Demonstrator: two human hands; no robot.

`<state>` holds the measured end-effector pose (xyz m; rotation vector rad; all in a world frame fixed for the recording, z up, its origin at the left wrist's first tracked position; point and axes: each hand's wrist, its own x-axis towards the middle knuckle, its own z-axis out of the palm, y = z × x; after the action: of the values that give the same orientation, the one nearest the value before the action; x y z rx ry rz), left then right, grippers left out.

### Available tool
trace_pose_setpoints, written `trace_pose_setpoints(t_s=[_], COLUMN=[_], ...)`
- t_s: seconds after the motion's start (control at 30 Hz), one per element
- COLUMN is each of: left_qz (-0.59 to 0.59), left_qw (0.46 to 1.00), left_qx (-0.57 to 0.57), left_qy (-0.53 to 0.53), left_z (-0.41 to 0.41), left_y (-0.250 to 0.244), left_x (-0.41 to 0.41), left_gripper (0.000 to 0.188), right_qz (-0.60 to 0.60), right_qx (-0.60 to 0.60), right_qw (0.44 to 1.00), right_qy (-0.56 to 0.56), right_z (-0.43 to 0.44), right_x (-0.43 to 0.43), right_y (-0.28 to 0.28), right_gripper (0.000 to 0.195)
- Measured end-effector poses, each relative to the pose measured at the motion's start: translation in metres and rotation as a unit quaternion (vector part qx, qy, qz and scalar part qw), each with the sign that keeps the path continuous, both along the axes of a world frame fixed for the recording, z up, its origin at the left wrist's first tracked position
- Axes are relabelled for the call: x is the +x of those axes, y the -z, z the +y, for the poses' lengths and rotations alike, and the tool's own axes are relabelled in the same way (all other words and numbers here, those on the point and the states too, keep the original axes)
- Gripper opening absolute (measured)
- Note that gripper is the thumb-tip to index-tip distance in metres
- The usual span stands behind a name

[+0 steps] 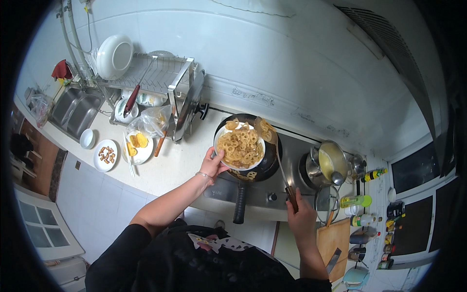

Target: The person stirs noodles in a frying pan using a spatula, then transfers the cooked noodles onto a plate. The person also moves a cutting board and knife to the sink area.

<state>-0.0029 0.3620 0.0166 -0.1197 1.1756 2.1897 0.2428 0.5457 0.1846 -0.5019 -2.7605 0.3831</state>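
Note:
My left hand [212, 163] grips the near left rim of a white plate [239, 169] heaped with sliced lotus root [240, 146]. The plate is over a black wok [270, 166], covering much of it. In my right hand [302, 211] is the wooden handle of a spatula [280, 160]. Its blade, with lotus root slices on it, is at the plate's far right edge. A few slices [250, 176] lie inside the wok near its front. The wok's black handle [239, 204] points toward me, and nothing grips it.
Right of the wok stands a steel pot [330, 160] with yellowish liquid and a ladle [336, 178]. A cutting board [334, 244] carries a knife [333, 261]. Leftward are a plate of yellow food [146, 155], a plate of small brown pieces [100, 166], a dish rack [157, 76] and a sink [74, 109].

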Motion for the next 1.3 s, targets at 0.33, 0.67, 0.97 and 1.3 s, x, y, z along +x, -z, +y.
trace_pose_setpoints(t_s=[0.33, 0.67, 0.97, 1.3], left_qz=[0.006, 0.022, 0.003, 0.000], left_qw=[1.000, 0.999, 0.999, 0.999], left_qx=[0.020, -0.001, 0.003, -0.003], left_qy=[0.003, 0.048, 0.032, 0.049], left_z=[0.018, 0.023, 0.026, 0.026], left_y=[-0.006, 0.002, -0.015, -0.008], left_x=[-0.005, -0.013, -0.008, -0.011], left_gripper=[0.035, 0.034, 0.034, 0.036], right_qz=[0.061, 0.052, 0.126, 0.111], right_qx=[-0.256, -0.248, -0.341, -0.339], right_qw=[0.964, 0.967, 0.931, 0.934], right_qy=[0.045, 0.029, 0.025, 0.011], right_z=[-0.016, -0.025, -0.023, -0.024], right_x=[-0.001, 0.010, 0.015, 0.013], right_y=[0.032, 0.042, 0.048, 0.049], right_gripper=[0.029, 0.036, 0.037, 0.038])
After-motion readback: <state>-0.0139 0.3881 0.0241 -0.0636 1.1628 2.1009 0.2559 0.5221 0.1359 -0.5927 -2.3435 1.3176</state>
